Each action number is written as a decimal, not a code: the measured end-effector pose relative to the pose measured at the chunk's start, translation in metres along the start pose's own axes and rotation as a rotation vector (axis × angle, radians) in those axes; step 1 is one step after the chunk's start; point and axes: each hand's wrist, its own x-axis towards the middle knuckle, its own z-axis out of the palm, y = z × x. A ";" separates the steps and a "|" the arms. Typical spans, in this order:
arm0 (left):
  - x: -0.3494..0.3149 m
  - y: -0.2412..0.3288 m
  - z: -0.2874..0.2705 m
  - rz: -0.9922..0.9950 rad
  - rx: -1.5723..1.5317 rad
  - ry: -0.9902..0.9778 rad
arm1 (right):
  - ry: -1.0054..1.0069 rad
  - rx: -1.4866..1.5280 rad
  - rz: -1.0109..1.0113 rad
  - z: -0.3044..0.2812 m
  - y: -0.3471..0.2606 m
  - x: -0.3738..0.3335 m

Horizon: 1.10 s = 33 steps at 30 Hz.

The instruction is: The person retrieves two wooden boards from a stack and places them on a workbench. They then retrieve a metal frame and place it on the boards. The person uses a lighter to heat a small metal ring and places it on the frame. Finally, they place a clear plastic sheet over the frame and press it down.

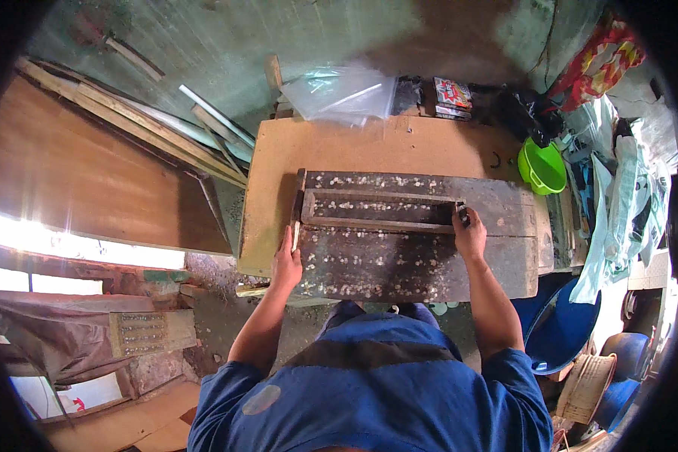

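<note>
A long, narrow rectangular wooden frame (384, 196) lies on a dark wooden board (497, 260) covered with rows of pale spots. My right hand (469, 235) is closed at the frame's right end, fingers and thumb round its corner. A small dark piece (463, 216) shows between those fingers, too small to name. At the board's left edge stands a wooden strip (300, 197), running across the frame's left end. My left hand (286, 262) grips the near end of this strip, where a pale edge shows by the thumb. The undersides of the fingers are hidden.
Beneath the board is a tan tabletop (279, 151). Clear plastic sheeting (339, 94) and a black bag (531, 113) lie along the back. A green basin (542, 167) sits at the right, above a blue tub (557, 324). Planks (128, 120) lean at the left.
</note>
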 end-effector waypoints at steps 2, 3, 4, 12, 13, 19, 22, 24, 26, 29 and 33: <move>-0.002 -0.004 -0.002 0.041 0.048 0.014 | -0.014 0.004 -0.008 -0.001 -0.002 0.000; -0.002 -0.007 -0.002 0.065 0.052 0.026 | -0.022 0.006 -0.013 -0.001 -0.004 0.000; -0.004 -0.010 0.001 0.083 0.051 0.041 | -0.021 0.011 -0.007 -0.003 -0.008 -0.001; 0.000 -0.004 -0.002 0.008 0.031 -0.040 | -0.044 -0.015 0.007 -0.002 0.006 0.000; 0.000 -0.004 -0.003 -0.002 0.021 -0.076 | 0.036 -0.049 -0.058 -0.001 -0.002 -0.005; 0.003 -0.020 0.007 0.165 0.014 0.052 | 0.077 -0.044 0.016 -0.003 -0.003 -0.018; 0.003 -0.023 0.004 0.239 0.054 0.073 | 0.111 -0.035 0.027 -0.016 0.011 -0.030; 0.002 -0.016 0.001 0.171 0.018 0.017 | 0.159 -0.061 0.079 -0.028 0.020 -0.037; 0.001 -0.008 -0.003 0.096 0.000 -0.027 | 0.211 -0.123 0.116 -0.038 0.031 -0.042; 0.004 -0.009 0.000 0.035 0.085 -0.044 | 0.276 -0.209 0.151 -0.057 0.053 -0.043; 0.002 -0.011 0.002 -0.004 -0.029 -0.070 | 0.335 -0.246 0.194 -0.077 0.085 -0.049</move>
